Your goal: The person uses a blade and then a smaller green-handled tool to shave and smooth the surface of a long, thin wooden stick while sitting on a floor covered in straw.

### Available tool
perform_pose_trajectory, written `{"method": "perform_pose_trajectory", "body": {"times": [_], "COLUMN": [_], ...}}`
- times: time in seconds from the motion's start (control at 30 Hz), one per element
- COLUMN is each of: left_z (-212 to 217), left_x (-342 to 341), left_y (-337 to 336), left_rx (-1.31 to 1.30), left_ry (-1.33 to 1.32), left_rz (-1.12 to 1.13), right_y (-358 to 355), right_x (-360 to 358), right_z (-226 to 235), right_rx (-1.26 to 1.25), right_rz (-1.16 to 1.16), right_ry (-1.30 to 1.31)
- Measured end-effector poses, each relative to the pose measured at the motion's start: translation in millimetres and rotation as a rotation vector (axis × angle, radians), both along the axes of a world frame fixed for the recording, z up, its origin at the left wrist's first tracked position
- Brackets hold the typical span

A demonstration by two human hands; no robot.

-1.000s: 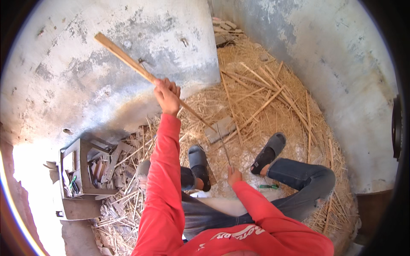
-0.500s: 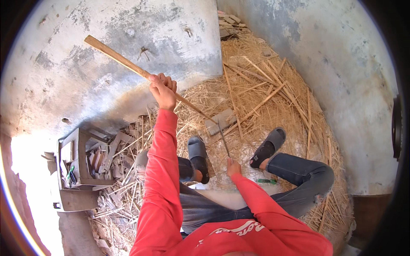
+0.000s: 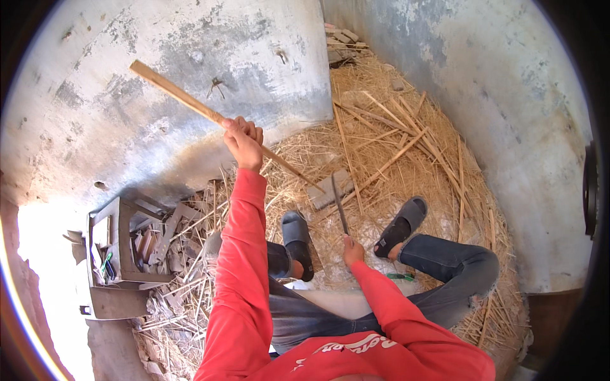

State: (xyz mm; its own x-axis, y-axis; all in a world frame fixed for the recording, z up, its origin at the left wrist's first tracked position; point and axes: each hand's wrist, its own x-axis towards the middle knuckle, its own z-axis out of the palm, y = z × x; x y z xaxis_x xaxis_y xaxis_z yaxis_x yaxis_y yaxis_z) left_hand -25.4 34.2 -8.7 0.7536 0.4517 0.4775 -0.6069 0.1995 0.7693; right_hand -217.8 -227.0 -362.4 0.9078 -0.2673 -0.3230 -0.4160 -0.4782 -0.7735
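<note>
My left hand (image 3: pixel 243 145) is wrapped round a long bamboo strip (image 3: pixel 175 93), which slants from the upper left down to the right. The strip's lower end reaches a grey block (image 3: pixel 332 190) lying in the straw between my feet. In my right hand (image 3: pixel 353 251), closed on its handle, is a knife (image 3: pixel 340 206) with a long, narrow dark blade. The blade points away from me over the block, just right of the strip's end; a small gap shows between them. My right fingers cover most of the handle.
Long bamboo strips (image 3: pixel 416 149) lie heaped on the straw at the far right. A wooden frame (image 3: pixel 121 244) with scraps stands at the left. Weathered walls (image 3: pixel 464 82) curve around, and my dark slippers (image 3: pixel 294 227) flank the block. A green item (image 3: pixel 400 277) lies near my right forearm.
The knife has shifted slightly right, and its blade now stands off from the strip's end. My left hand keeps its hold on the strip. The whole view has tilted a little.
</note>
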Motion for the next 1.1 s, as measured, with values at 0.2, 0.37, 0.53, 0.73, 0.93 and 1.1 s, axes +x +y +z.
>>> {"method": "perform_pose_trajectory", "body": {"times": [0.2, 0.37, 0.53, 0.73, 0.93, 1.1], "left_z": [34, 28, -29, -89, -79, 20], "left_x": [-41, -61, -54, -41, -38, -80], "left_y": [22, 80, 116, 119, 56, -38], "left_rx": [-0.419, -0.732, -1.041, -1.217, -0.483, 0.429], "left_ry": [0.154, 0.107, 0.186, 0.277, 0.964, 0.252], "left_rz": [0.443, 0.417, 0.281, -0.175, 0.472, 0.185], "right_y": [7, -25, -45, -66, -59, -40], "right_x": [49, 99, 120, 137, 124, 109], "right_z": [115, 203, 294, 367, 418, 444], "right_rx": [0.509, 0.777, 1.037, 1.167, 1.303, 1.202], "right_rz": [-0.212, -0.415, -0.506, -0.370, -0.214, -0.054], "right_ry": [-0.149, -0.380, -0.687, -0.839, -0.968, -0.994]}}
